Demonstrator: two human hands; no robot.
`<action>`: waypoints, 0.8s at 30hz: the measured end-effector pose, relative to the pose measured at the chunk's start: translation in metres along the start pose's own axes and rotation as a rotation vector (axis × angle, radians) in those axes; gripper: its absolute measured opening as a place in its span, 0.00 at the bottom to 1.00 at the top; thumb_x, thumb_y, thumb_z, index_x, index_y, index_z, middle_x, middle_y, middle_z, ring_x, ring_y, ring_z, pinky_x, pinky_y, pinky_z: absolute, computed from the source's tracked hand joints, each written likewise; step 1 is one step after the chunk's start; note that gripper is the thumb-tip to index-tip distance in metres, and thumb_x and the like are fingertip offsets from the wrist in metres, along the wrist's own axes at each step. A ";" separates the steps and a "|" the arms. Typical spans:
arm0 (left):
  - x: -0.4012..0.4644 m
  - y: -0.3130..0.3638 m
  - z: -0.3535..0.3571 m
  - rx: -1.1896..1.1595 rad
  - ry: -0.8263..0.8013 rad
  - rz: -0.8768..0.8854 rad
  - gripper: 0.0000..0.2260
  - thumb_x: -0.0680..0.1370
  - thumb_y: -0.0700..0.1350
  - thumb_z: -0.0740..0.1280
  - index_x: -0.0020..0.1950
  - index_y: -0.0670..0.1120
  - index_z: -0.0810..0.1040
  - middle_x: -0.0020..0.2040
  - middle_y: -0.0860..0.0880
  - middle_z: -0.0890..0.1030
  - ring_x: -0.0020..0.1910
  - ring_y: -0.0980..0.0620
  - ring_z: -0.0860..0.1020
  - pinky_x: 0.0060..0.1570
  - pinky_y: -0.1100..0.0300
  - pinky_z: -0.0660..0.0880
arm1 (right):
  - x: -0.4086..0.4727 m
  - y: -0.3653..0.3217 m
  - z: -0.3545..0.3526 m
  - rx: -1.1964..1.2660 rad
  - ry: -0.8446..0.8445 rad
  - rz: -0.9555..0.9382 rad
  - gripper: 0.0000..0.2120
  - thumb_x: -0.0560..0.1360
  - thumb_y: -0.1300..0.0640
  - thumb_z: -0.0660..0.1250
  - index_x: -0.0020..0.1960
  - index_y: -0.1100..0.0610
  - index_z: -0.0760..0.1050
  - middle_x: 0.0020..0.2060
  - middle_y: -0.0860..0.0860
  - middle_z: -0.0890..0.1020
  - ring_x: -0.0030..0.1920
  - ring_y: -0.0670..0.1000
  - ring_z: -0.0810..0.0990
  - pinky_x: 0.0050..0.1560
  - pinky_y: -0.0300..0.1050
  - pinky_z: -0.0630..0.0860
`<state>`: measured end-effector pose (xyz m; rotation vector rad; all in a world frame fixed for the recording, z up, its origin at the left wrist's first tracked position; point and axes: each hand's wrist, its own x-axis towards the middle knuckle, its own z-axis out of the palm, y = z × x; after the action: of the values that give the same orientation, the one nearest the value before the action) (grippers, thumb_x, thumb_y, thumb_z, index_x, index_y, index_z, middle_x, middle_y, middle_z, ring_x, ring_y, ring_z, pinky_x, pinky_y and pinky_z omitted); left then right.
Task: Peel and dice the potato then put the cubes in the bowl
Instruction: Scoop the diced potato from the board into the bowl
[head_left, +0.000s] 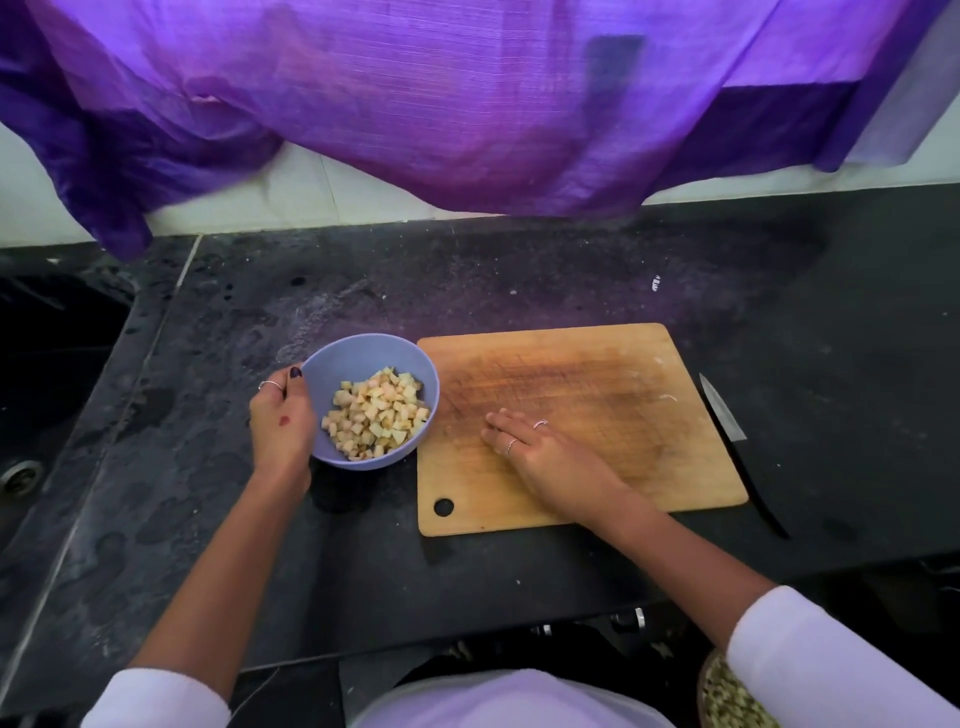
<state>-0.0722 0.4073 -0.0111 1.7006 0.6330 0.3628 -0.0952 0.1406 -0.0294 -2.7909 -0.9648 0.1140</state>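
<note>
Cubes (375, 415) already piled in the bowl (332, 364) — the bowl is tipped toward the board (571, 364) and sits just beside its left edge. Left hand (283, 423) grips the bowl's left rim, thumb hooked over the lip, fingers curled round the outside wall. Right hand (545, 452) lies flat on the board, fingers straight and together, holding nothing; fingertips point toward the bowl. Knife (732, 431) lies on the counter (208, 519) just off the board's right edge, untouched.

Step in hand looks like the last sweep — clearing leftover bits off the board into the bowl. No whole cubes visible on the board, only pale flecks near its right side; too small to tell if they're potato.

To do it well:
- keep the bowl's rim below and against the board's edge so nothing drops in the gap
- hold the tilt steady; the pile sits on the low side near the rim, so more tilt could spill it
- sweep with the edge of the flat palm, one pass, right to left
- set the bowl level before letting go

Task reads as nearly finished.
</note>
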 end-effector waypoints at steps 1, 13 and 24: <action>0.000 0.001 0.000 0.010 0.000 0.009 0.12 0.84 0.44 0.55 0.44 0.42 0.71 0.34 0.49 0.71 0.33 0.55 0.66 0.32 0.61 0.62 | -0.002 0.000 -0.003 -0.022 -0.061 0.013 0.29 0.79 0.70 0.53 0.78 0.55 0.53 0.77 0.50 0.52 0.77 0.51 0.48 0.73 0.43 0.54; 0.008 -0.011 -0.001 0.063 0.009 0.011 0.11 0.83 0.46 0.54 0.47 0.44 0.72 0.41 0.47 0.73 0.38 0.51 0.68 0.34 0.59 0.63 | -0.005 0.005 -0.021 0.081 -0.148 0.119 0.17 0.78 0.67 0.59 0.65 0.56 0.73 0.63 0.55 0.75 0.61 0.57 0.72 0.60 0.54 0.74; 0.005 -0.009 0.000 0.019 0.021 -0.006 0.10 0.84 0.45 0.54 0.50 0.45 0.73 0.46 0.45 0.75 0.45 0.49 0.71 0.40 0.57 0.67 | 0.041 0.014 -0.054 0.566 -0.182 0.571 0.05 0.74 0.66 0.67 0.44 0.59 0.80 0.45 0.53 0.83 0.43 0.45 0.80 0.41 0.34 0.77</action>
<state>-0.0702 0.4112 -0.0200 1.7142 0.6585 0.3717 -0.0474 0.1472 0.0206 -2.4444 -0.0923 0.6191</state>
